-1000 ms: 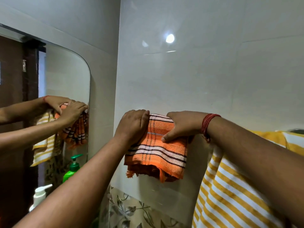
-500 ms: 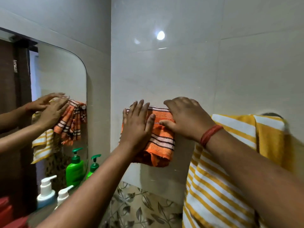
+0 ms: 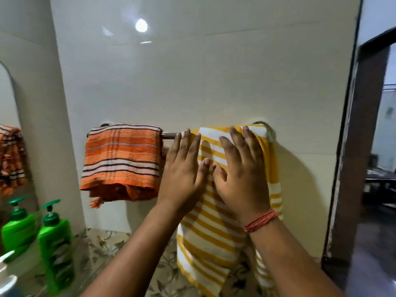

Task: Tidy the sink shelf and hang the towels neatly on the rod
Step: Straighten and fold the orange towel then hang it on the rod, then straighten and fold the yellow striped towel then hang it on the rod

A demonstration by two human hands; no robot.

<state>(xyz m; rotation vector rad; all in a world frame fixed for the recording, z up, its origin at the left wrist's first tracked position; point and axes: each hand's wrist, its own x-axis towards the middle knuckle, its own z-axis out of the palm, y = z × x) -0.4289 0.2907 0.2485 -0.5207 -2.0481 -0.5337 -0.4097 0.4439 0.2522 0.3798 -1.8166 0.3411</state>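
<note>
Both hands flat and spread, palms pressed on the yellow striped towel, nothing gripped. Left hand sits on the towel's left edge, fingertips reaching up to the towel rod, thumb angled toward the right hand. Right hand lies just beside it on the towel's upper middle, fingers pointing up near the fold over the rod; the two thumbs nearly touch. A red thread bracelet wraps the right wrist.

Yellow-and-white towel hangs over the right end of the rod, draped long, lower part bunched and a bit uneven, reaching down past the floral tile band. Right rod bracket shows just past the towel's top corner.

Orange striped towel hangs folded over the left end of the rod, apart from the hands, a short bare stretch of rod between the two towels. Its lower edge is ragged, one fringe bit dangling.

Glossy cream wall tiles behind. At lower left a green pump bottle stands by the mirror, its reflection beside it. White pump top at the bottom-left corner, blurred. Dark door frame on the right.
</note>
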